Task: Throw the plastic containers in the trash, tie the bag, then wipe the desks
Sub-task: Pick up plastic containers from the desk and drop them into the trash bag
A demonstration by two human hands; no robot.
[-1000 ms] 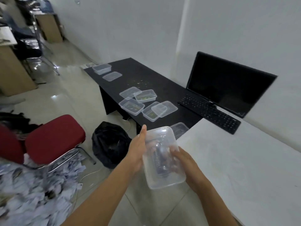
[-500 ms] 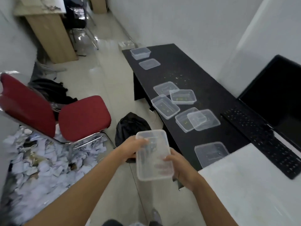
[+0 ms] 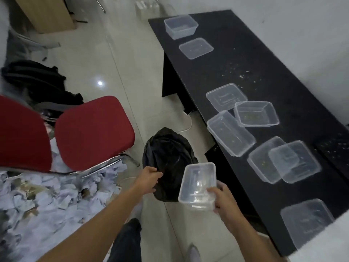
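Observation:
My right hand (image 3: 223,202) grips a clear plastic container (image 3: 197,184) by its near end, just right of the black trash bag (image 3: 169,157) on the floor. My left hand (image 3: 149,176) pinches the bag's left edge. Several more clear containers and lids lie on the black desk (image 3: 245,72): a deep tub (image 3: 180,27) and a lid (image 3: 195,48) at the far end, a cluster (image 3: 245,118) in the middle, a stacked pair (image 3: 283,159) and one lid (image 3: 306,222) near me. Crumbs dot the desk top.
A red chair (image 3: 90,131) stands left of the bag, over a heap of crumpled paper (image 3: 47,201). A black backpack (image 3: 37,80) lies behind it. A keyboard (image 3: 336,148) sits at the desk's right edge. A wooden cabinet (image 3: 47,14) is at the far left.
My left hand let go of the container and took hold of the trash bag's edge. My right hand alone now holds the container. My view swung down and left toward the bag.

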